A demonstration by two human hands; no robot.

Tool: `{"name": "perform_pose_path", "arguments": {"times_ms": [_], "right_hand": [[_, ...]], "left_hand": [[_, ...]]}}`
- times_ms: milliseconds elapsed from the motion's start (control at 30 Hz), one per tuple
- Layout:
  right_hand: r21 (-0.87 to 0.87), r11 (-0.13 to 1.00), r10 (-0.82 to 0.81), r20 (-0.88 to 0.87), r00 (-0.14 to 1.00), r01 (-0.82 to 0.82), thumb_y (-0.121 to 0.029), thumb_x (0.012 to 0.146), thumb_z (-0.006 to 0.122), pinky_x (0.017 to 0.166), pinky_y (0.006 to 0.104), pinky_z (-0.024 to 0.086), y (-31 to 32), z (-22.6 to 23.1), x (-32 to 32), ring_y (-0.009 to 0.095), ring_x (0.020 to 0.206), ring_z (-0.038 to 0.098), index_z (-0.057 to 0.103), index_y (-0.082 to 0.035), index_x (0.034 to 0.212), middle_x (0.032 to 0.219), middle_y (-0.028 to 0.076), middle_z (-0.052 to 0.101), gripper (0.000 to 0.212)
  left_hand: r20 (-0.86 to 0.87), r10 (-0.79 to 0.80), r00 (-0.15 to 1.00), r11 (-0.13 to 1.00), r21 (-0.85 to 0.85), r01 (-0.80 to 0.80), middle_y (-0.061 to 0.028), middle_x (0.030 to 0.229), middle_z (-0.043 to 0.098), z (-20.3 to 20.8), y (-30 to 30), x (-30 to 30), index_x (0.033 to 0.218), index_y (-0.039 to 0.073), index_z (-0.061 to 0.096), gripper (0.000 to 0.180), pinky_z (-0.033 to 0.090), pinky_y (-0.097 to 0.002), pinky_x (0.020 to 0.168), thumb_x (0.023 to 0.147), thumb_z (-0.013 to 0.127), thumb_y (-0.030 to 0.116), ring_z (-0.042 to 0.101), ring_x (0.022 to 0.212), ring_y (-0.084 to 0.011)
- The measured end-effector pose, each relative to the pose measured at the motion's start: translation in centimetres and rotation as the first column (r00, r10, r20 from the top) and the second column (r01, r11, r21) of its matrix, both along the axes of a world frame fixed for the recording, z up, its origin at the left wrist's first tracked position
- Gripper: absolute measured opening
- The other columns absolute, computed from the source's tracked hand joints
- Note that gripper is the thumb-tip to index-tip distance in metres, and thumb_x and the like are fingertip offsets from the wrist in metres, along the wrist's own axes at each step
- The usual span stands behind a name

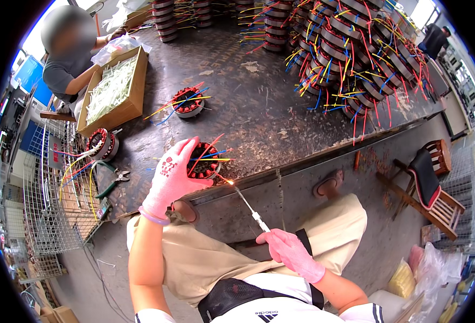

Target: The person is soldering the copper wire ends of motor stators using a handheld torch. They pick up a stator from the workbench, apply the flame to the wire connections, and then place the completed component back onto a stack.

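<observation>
From afar I am seeing the left hand (173, 175) clasping a wound stator (202, 169) at the workbench's (248, 107) near edge — thumb and fingers spanning its rim — while the right hand (291, 252) is gripping a slim, bright-tipped tool (257, 217). The stator (probably dense, rigid) is likely favouring a rim hold, sparing its delicate wires (218, 159).

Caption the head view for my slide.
Gloved left hand holds a wired coil ring; gloved right hand holds a flame-tipped wand.
</observation>
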State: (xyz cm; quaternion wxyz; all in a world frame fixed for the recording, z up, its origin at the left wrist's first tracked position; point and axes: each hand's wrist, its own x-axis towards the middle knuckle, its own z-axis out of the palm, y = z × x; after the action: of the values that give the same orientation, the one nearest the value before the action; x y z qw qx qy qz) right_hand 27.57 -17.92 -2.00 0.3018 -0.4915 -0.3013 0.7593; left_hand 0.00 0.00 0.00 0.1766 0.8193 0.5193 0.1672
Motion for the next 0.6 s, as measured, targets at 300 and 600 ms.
{"name": "perform_pose_path", "arguments": {"times_ms": [300,600], "right_hand": [[-0.018,0.999,-0.034,0.03,0.999,0.034,-0.024,0.104,0.049,0.047,0.0218,0.026,-0.3,-0.1,-0.1,0.003,0.052,0.035,0.064,0.001,0.107,0.06,-0.007,0.04,0.029],[0.005,1.0,-0.021,0.059,0.998,0.021,-0.023,0.104,0.049,0.047,0.022,0.026,-0.2,0.0,0.0,0.003,0.052,0.035,0.063,0.001,0.108,0.061,-0.007,0.04,0.028]], "left_hand": [[-0.149,0.01,0.989,0.995,0.104,0.005,-0.0163,0.134,0.052,1.2,-0.3,-0.6,0.146,0.008,0.042,0.107,0.042,-0.0433,0.103,0.052,0.09,0.025,0.052,0.12,-0.0368],[-0.142,-0.043,0.989,0.992,0.113,0.059,-0.0165,0.139,0.05,0.7,-0.2,-0.9,0.145,0.006,0.043,0.105,0.037,-0.0451,0.11,0.054,0.09,0.027,0.047,0.128,-0.036]]}}
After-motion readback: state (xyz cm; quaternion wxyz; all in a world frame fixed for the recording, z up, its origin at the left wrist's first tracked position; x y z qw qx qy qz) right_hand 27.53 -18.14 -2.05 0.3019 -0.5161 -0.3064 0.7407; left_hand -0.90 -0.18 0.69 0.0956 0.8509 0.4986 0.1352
